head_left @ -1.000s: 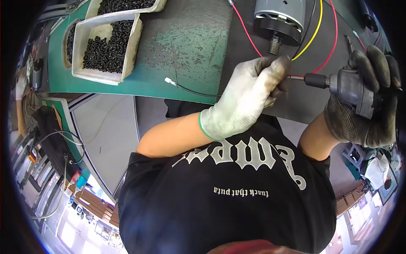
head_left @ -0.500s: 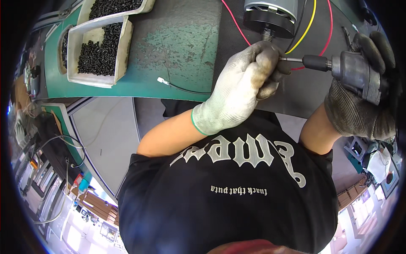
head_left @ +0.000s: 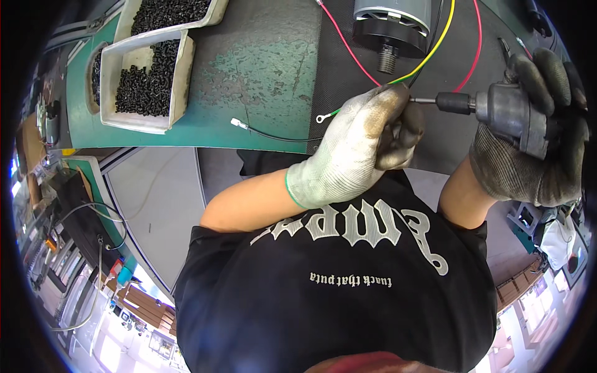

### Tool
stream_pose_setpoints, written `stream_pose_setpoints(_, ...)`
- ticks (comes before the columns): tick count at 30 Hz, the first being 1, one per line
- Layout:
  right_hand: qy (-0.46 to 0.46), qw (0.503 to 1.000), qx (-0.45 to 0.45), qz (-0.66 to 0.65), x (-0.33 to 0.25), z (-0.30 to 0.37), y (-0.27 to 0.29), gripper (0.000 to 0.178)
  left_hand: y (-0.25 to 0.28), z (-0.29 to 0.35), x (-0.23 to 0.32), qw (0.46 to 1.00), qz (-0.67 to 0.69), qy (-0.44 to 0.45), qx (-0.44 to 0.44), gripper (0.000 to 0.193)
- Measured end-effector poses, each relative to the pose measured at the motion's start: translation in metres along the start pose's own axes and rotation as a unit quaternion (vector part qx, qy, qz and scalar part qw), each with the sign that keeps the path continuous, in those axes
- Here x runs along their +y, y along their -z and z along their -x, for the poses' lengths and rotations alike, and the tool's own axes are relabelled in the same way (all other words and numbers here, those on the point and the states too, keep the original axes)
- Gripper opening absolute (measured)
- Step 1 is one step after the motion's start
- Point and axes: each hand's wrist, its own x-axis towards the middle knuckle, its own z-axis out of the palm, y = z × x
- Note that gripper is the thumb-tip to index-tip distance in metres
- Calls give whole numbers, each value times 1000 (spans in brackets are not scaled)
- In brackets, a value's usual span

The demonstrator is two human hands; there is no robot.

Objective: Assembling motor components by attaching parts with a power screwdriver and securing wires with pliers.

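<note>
My left hand point(head_left: 348, 146), in a pale glove with dirty fingertips, is closed in a pinch at the tip of a driver bit point(head_left: 425, 100). Whatever lies between those fingers is hidden. A dark grey power screwdriver point(head_left: 507, 115) is gripped in my right hand point(head_left: 513, 161), its black collar and bit pointing left. Beyond my hands lies a grey motor point(head_left: 392, 18) with a black end and a bare threaded shaft point(head_left: 387, 59). A yellow-green wire point(head_left: 436, 51) runs toward my left hand; a ring terminal point(head_left: 322, 118) shows beside its knuckles.
At the far left stand a white bin point(head_left: 180, 81) of small black parts and a second similar bin point(head_left: 211, 15). A black cable with a white connector point(head_left: 239, 123) lies near the green table's front edge. Red wires point(head_left: 348, 46) flank the motor on the dark mat point(head_left: 339, 74).
My left hand has moved slightly nearer to me, away from the motor shaft, uncovering the thread and the ring terminal. The screwdriver has shifted a little left with it.
</note>
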Motion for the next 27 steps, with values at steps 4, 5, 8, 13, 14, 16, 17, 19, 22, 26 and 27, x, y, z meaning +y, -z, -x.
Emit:
stream_pose_setpoints(4,-4,1000,0,-10,-18,-3,20,26,2,16,40,885,-449,-71,101,34)
stream_pose_setpoints(5,-4,1000,-2,-12,-23,-7,25,26,3,16,42,793,-556,-181,173,32)
stream_pose_setpoints(8,-1,1000,-6,-15,-24,-12,29,26,11,8,54,799,-554,-111,207,29)
stream_pose_setpoints(13,20,1000,-18,7,-11,-15,14,26,14,-19,20,960,-230,-33,157,25)
stream_pose_setpoints(14,27,999,-16,15,-9,-15,12,27,18,-21,15,992,-66,-35,104,23)
stream_pose_setpoints(16,41,999,-12,29,-3,-13,9,27,24,-23,8,964,263,-34,-7,19)
stream_pose_setpoints(17,48,998,-10,36,-1,-12,7,27,27,-24,4,964,264,-34,-7,19)
stream_pose_setpoints(19,61,997,-4,49,5,-11,5,28,25,-26,6,960,278,22,33,17)
stream_pose_setpoints(22,65,996,-10,58,9,-9,10,28,25,-27,6,964,254,46,60,18)
stream_pose_setpoints(26,46,996,-56,60,9,-7,17,27,27,-26,9,977,202,36,63,20)
stream_pose_setpoints(27,41,995,-68,60,9,-6,18,27,27,-26,10,975,212,38,52,22)
